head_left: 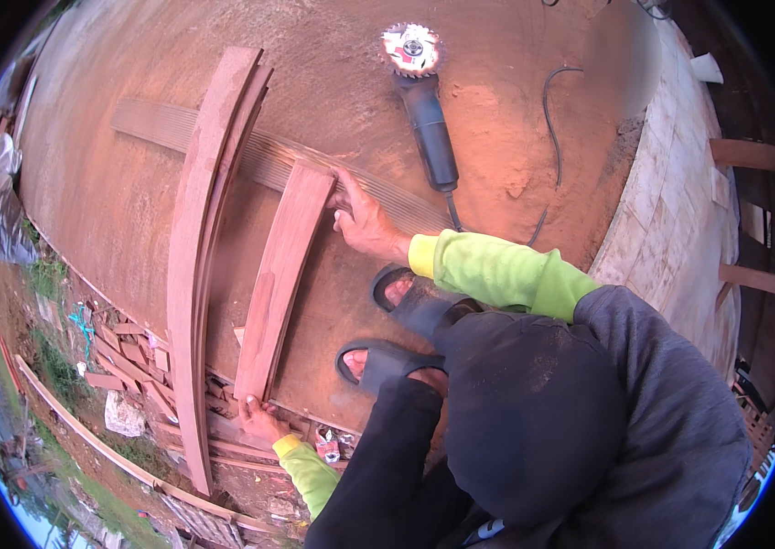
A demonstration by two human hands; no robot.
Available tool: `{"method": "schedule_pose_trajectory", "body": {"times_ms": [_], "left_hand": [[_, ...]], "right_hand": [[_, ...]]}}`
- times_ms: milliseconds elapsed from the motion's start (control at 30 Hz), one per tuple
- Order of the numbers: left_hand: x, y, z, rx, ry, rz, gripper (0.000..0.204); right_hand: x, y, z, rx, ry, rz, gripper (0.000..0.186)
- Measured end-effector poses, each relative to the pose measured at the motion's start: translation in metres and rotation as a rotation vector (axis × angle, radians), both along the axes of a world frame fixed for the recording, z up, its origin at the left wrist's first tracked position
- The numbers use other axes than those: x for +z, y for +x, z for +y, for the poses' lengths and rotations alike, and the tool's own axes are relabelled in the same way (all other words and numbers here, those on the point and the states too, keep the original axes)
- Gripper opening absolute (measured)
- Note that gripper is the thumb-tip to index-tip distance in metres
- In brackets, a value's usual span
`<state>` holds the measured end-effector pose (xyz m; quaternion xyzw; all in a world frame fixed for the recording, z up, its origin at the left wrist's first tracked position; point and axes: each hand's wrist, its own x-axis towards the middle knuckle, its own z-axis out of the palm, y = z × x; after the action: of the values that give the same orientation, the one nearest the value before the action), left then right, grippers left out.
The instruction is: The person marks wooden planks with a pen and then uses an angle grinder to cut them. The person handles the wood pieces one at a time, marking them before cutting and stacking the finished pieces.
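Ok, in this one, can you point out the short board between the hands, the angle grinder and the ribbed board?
Short board [283,279]: head view, middle of its upper face.
Angle grinder [427,125]: head view, on its dark body.
Ribbed board [271,157]: head view, on its grooved face.

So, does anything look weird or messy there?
Yes. The power tool lies on the floor with its toothed blade uncovered; no guard shows, which looks odd. Wood scraps also lie in a jumbled heap past the floor's edge.
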<state>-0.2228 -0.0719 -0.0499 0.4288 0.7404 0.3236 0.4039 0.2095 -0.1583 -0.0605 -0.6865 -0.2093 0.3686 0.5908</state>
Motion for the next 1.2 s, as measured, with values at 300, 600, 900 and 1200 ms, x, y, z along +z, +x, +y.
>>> {"method": "schedule_pose_trajectory", "body": {"times_ms": [300, 600, 900, 1200], "left_hand": [[-0.015, -0.001, -0.007, 0.095, 0.077, -0.105, 0.054], [0.035, 0.045, -0.113, 0.016, 0.234, -0.061, 0.045], [0.109, 0.056, -0.288, 0.015, 0.064, -0.044, 0.022], [0.126, 0.032, -0.354, 0.251, 0.012, 0.026, 0.017]], "right_hand": [[0.009, 0.017, -0.001, 0.099, -0.068, -0.004, 0.066], [0.015, -0.014, -0.052, 0.372, -0.053, -0.117, 0.044], [0.01, -0.046, -0.112, 1.048, -0.156, -0.421, 0.027], [0.052, -0.046, 0.017, 0.935, 0.152, -0.806, 0.038]]}}
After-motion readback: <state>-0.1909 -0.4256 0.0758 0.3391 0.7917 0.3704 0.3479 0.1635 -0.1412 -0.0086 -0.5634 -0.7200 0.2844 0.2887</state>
